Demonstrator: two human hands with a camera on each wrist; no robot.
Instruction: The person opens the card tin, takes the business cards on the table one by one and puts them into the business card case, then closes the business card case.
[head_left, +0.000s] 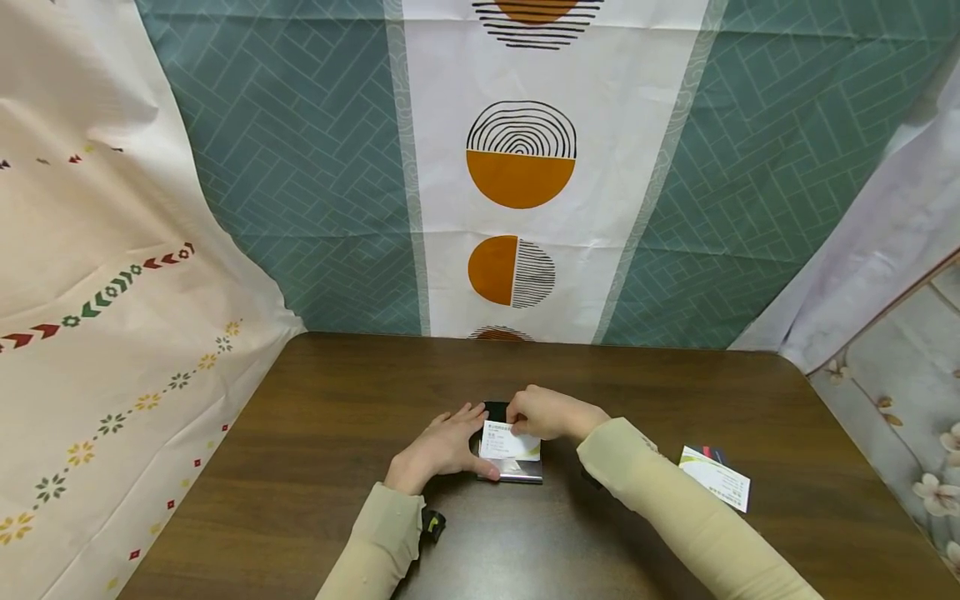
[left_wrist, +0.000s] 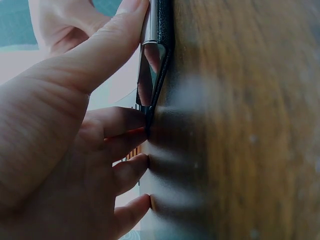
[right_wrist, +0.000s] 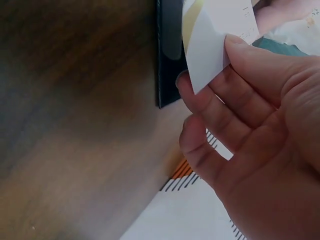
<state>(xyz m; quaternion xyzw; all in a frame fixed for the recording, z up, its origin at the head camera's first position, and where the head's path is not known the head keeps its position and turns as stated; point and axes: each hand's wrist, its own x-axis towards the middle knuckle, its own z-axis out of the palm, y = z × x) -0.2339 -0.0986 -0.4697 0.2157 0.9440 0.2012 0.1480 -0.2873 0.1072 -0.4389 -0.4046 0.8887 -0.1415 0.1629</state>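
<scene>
An opened business card case (head_left: 525,472), silvery metal with a black cover, lies on the table in front of me. My left hand (head_left: 444,450) holds it along its left side. In the left wrist view the thumb (left_wrist: 107,47) lies on its metal edge, the index finger reaches the black part, and other fingertips rest on the table. My right hand (head_left: 550,413) pinches a white printed business card (head_left: 510,442) between thumb and fingers, over the case. The right wrist view shows this card (right_wrist: 212,45) tilted, with a yellow-green stripe, beside the black cover (right_wrist: 171,75).
On the table's right, beside my right sleeve (head_left: 675,508), lies another white card (head_left: 716,479) with a dark blue and red piece (head_left: 710,452) behind it. A patterned curtain (head_left: 517,287) hangs behind the dark wooden table (head_left: 360,375); cloths hang at both sides.
</scene>
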